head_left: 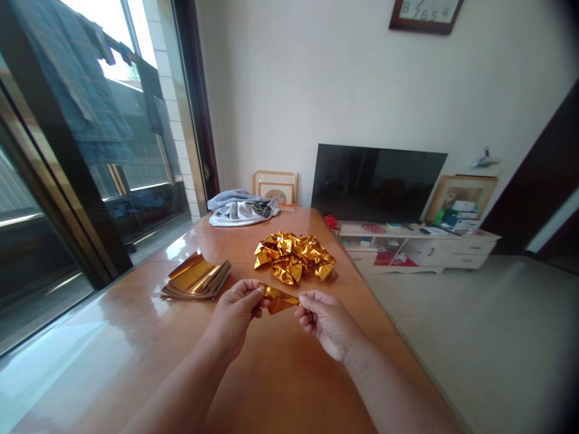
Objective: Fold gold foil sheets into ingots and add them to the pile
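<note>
Between my two hands a folded piece of gold foil paper (pixel 279 299) is held just above the wooden table. My left hand (pixel 242 307) pinches its left end between thumb and fingers. The tapered right end is in the pinched fingertips of my right hand (pixel 323 316). A stack of gold foil sheets (pixel 194 276) lies to the left of my left hand, its top sheets curling. Beyond my hands is a heap of folded gold foil pieces (pixel 296 256).
The wooden table (pixel 289 386) has its right edge beside my right forearm. Crumpled grey cloth (pixel 239 208) and picture frames (pixel 275 185) are at its far end. A television (pixel 377 184) stands on a low white cabinet (pixel 438 250). A glass sliding door (pixel 108 138) is on the left.
</note>
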A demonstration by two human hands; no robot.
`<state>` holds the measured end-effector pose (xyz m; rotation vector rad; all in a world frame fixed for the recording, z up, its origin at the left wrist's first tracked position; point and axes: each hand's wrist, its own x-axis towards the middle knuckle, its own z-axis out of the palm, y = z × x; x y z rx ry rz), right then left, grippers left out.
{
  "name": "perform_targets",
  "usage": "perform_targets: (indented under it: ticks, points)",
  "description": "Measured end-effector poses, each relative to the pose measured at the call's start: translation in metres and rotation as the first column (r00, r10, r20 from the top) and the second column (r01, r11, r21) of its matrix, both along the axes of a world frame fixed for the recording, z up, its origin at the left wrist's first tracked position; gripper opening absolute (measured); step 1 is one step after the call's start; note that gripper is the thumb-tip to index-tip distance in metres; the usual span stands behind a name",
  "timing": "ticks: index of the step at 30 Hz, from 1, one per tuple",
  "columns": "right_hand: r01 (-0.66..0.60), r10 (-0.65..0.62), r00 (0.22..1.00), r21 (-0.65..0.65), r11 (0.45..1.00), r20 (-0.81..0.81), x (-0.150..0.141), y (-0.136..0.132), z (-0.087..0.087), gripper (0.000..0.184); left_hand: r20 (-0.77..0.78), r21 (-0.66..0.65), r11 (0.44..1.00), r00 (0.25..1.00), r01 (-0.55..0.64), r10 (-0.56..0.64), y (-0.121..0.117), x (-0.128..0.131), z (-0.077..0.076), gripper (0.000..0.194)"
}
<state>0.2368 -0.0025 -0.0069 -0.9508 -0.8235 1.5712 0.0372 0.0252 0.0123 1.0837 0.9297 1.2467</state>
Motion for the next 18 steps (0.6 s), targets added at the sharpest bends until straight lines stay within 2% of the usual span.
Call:
perform_targets:
  ticks: [10,18]
  points:
    - [0.040,-0.040,0.999,0.014,0.999,0.006,0.001,-0.001,0.003,0.030,0.062,0.005,0.997,0.995,0.072,-0.072,-0.007,0.001,0.010,0.023]
    - [0.052,-0.052,0.999,0.019,0.998,-0.004,0.002,0.001,0.001,0.034,-0.011,0.073,0.992,0.994,0.107,-0.106,-0.010,0.001,0.012,0.021]
